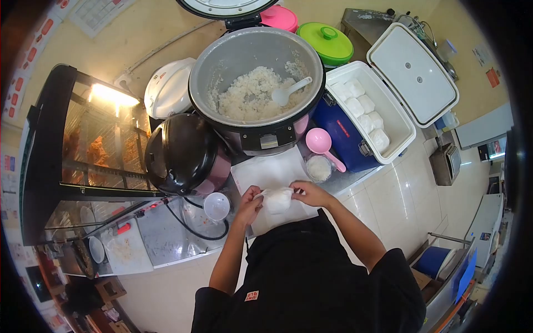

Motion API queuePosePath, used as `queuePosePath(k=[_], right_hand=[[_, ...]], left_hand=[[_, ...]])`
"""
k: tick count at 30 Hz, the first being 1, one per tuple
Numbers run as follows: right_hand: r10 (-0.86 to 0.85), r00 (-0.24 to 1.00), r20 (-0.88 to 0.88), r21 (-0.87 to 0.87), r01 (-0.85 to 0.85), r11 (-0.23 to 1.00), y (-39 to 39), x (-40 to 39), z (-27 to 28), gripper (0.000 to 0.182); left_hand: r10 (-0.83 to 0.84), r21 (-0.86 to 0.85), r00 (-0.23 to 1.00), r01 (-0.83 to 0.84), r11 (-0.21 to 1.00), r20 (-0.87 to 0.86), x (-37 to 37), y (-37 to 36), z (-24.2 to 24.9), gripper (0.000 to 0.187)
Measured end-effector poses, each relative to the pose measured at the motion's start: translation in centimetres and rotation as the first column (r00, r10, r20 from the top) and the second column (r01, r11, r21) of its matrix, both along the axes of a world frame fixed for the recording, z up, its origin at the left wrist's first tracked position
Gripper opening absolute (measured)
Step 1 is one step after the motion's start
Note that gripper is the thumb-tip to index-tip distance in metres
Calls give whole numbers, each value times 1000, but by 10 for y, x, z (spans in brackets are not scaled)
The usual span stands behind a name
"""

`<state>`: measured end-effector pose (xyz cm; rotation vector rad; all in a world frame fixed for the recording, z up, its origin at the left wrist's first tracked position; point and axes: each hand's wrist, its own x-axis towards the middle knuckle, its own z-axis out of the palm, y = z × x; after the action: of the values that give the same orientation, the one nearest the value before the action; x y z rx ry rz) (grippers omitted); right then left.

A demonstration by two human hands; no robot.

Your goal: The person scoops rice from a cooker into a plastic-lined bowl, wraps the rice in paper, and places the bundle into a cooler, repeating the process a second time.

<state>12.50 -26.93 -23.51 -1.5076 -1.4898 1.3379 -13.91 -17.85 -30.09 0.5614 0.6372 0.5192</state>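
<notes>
Between my hands, a white rice portion in wrapping paper sits over a stack of white paper sheets. My left hand pinches the paper's left edge. At the opposite edge, the fingers of my right hand are closed on the paper too. Just beyond my right hand stand a small bowl of white contents and a pink ladle. A large open rice cooker holds cooked rice with a white rice paddle resting in it.
A blue cooler box at right has its lid open, with several white wrapped packets inside. Left are a closed dark cooker, a white cup, a lit display case and a cutting board with a red-handled knife.
</notes>
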Motion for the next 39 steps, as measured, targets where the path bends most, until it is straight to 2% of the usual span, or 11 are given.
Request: queuePosePath(k=[3, 6, 9, 15, 21, 23, 26, 32, 34, 38, 39], right_hand=[[114, 906, -407, -98, -168, 981, -3, 2, 36, 13], [100, 815, -571, -61, -163, 985, -6, -4, 51, 13], [22, 814, -581, -70, -77, 995, -5, -2, 65, 13], [90, 919, -384, 71, -68, 995, -7, 19, 103, 17], [161, 974, -161, 132, -140, 981, 4, 34, 159, 19], [165, 984, -63, 99, -158, 982, 3, 40, 168, 18], [75, 995, 67, 207, -88, 974, -5, 46, 167, 18], [-19, 999, -31, 12, 19, 1000, -12, 49, 192, 21], [-233, 970, 61, 225, 214, 951, -14, 53, 176, 22], [-645, 667, 372, 599, 358, 716, -8, 70, 186, 33], [-639, 684, 352, 583, 373, 721, -8, 73, 190, 38]], left_hand=[[2, -84, 950, 26, 996, 313, 0, -11, 1, 17], [-43, 54, 999, 42, 998, 16, 30, -26, 55, 22], [-182, 325, 935, 281, 903, -305, 33, -28, 60, 34], [-30, -241, 998, 15, 970, -61, 65, -26, 126, 49], [2, -433, 958, 127, 892, 286, 119, -28, 139, 56], [25, -470, 982, 68, 880, 188, 125, -28, 135, 50], [77, -458, 985, 3, 889, 157, 135, -28, 151, 47], [-38, -464, 980, 126, 877, 194, 152, -17, 150, 47], [48, -468, 990, 21, 884, 136, 168, -16, 175, 46], [172, 3, 985, -172, 985, -12, 204, -26, 191, 47], [228, 106, 974, -226, 968, -7, 214, -31, 202, 43]])
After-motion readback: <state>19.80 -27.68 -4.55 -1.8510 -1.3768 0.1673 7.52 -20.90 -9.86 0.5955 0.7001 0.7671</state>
